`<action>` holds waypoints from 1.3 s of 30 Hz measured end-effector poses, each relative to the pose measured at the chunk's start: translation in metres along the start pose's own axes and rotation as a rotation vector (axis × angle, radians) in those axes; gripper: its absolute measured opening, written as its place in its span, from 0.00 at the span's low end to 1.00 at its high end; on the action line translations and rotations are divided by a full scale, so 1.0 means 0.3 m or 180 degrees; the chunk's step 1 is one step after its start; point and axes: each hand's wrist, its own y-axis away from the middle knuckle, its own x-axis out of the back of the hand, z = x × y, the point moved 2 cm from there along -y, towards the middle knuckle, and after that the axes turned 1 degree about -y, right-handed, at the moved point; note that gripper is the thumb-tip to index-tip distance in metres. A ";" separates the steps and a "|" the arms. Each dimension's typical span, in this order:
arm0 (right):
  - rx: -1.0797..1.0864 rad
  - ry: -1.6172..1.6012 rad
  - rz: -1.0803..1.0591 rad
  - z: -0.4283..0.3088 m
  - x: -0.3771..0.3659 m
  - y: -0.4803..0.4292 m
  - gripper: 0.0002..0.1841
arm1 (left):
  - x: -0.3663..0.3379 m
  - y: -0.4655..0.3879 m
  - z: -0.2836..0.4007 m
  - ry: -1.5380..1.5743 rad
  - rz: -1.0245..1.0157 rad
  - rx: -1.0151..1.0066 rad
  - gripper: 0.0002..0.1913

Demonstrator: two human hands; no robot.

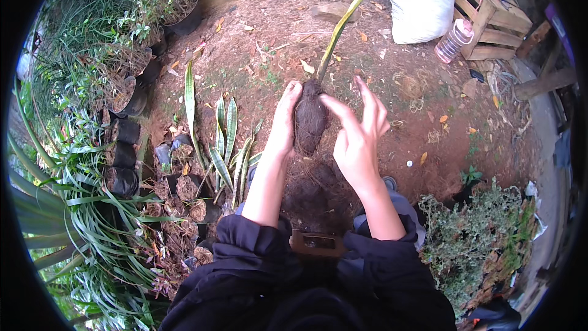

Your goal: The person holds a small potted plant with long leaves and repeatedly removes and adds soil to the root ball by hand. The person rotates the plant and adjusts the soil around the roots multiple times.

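Observation:
My left hand grips a dark root ball from its left side. Thin brown fibres or threads wrap around the ball. One snake plant leaf, green with yellow edges, rises from its top and leans right. My right hand is at the ball's right, its fingers apart. The index fingertip reaches the upper right side of the ball; whether it pinches a thread cannot be made out. Below the ball, a heap of dark soil with loose fibres lies between my legs.
Left of me stand more snake plants, small potted plants and black grow bags. A white sack, a pink-lidded bottle and a wooden crate are at the far right. Grey-green foliage lies at the near right.

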 end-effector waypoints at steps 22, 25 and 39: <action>0.0062 0.0048 -0.0160 -0.017 0.032 -0.008 0.33 | -0.024 0.038 0.053 0.0391 -0.0683 0.0497 0.24; -0.0169 -0.0473 0.0344 -0.013 0.041 -0.013 0.31 | -0.035 0.054 0.057 0.0260 -0.0721 0.0513 0.23; -0.0111 -0.0031 -0.0160 -0.012 0.043 -0.008 0.37 | -0.066 0.062 0.062 -0.0248 -0.0122 0.0161 0.23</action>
